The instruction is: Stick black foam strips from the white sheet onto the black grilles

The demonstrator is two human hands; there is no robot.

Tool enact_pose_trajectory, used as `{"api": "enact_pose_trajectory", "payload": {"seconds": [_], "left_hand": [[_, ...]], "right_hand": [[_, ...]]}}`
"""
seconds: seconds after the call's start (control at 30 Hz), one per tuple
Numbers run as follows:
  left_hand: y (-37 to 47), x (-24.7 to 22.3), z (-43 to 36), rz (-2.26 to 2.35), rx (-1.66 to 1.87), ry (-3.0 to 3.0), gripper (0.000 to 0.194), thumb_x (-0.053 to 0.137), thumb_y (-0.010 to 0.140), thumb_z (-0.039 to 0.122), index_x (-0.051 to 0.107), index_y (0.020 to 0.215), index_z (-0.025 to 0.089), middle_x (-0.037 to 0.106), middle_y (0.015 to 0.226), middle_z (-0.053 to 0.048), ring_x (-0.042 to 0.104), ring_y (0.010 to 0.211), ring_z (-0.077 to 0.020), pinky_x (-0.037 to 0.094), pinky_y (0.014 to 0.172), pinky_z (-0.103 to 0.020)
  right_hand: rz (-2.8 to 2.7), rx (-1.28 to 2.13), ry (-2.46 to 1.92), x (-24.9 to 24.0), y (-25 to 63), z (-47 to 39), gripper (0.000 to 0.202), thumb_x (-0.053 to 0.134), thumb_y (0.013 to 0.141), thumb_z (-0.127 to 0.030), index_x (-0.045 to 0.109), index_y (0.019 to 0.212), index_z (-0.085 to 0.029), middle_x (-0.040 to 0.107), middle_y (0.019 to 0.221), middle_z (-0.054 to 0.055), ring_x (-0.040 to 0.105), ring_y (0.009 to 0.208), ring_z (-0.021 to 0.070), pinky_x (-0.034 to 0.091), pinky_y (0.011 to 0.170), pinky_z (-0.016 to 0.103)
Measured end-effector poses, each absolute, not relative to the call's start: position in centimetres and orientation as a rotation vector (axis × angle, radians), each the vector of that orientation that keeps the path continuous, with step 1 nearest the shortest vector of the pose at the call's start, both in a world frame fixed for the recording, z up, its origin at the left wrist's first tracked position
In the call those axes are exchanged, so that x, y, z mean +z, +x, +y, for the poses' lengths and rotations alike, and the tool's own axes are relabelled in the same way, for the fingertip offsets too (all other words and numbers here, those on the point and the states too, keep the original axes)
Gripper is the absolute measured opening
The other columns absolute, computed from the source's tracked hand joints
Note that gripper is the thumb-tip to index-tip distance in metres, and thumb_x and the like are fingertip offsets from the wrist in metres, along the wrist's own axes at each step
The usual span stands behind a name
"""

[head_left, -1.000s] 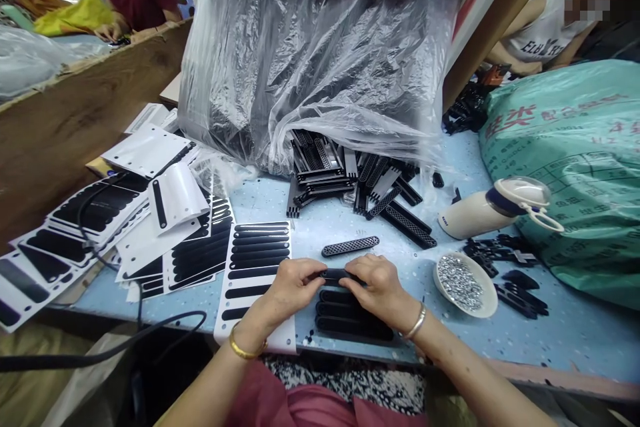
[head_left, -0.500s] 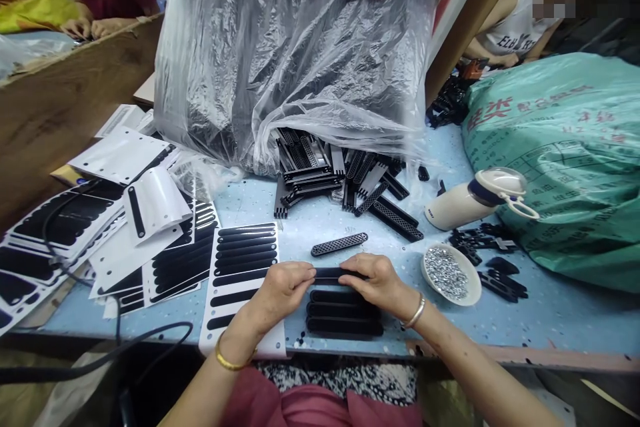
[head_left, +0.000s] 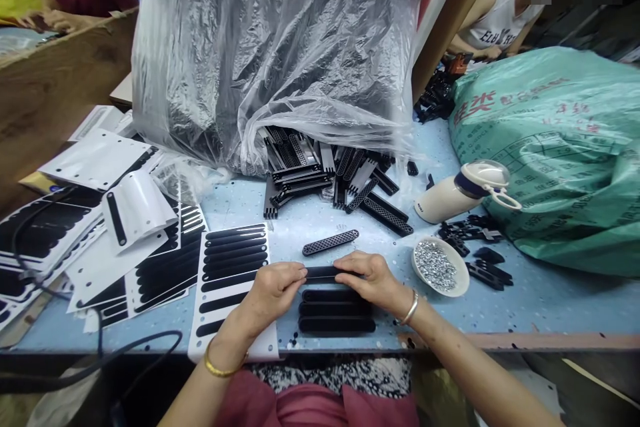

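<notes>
A black strip-shaped piece (head_left: 321, 274) lies level between my hands. My left hand (head_left: 280, 287) pinches its left end, and the fingers of my right hand (head_left: 367, 277) are closed on its right end. Just below, several black bars (head_left: 336, 312) lie stacked side by side near the table's front edge. Above my hands rests a single bar with a mesh pattern (head_left: 331, 242). To the left, partly under my left forearm, is a white sheet of black strips (head_left: 234, 257), with gaps between some strips.
A clear plastic bag (head_left: 280, 47) spills black bars (head_left: 305, 177) at the back. On the right are a bowl of small metal pieces (head_left: 440, 267), a bottle (head_left: 450, 195), black parts (head_left: 490, 270) and a green sack (head_left: 560, 147). More sheets (head_left: 100, 160) and a cable lie left.
The whole view has shifted, so the table and objects appear slightly further left. Both hands keep their hold on the black piece, with little other visible change.
</notes>
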State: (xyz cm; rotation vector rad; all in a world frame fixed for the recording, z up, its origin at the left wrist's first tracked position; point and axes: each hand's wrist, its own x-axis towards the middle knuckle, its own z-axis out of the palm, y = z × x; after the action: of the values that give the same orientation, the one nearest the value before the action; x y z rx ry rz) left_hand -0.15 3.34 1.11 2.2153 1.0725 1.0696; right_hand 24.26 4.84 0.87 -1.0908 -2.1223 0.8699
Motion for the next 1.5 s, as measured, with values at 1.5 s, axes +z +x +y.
{"api": "enact_pose_trajectory", "payload": {"seconds": [1.5], "left_hand": [[1.2,1.8,4.2,1.143,0.723,2.114,0.016,0.059,0.084,0.021,0.07,0.095,0.017,0.067,0.078,-0.005,0.063,0.071,-0.0165,0.05,0.065,-0.026]], "right_hand": [[-1.968,0.904,-1.368,0.6,24.9,6.0,0.026,0.074,0.072,-0.043,0.07,0.064,-0.019,0.062,0.06,0.0,0.058,0.057,0.0129,0.043,0.053,0.023]]}}
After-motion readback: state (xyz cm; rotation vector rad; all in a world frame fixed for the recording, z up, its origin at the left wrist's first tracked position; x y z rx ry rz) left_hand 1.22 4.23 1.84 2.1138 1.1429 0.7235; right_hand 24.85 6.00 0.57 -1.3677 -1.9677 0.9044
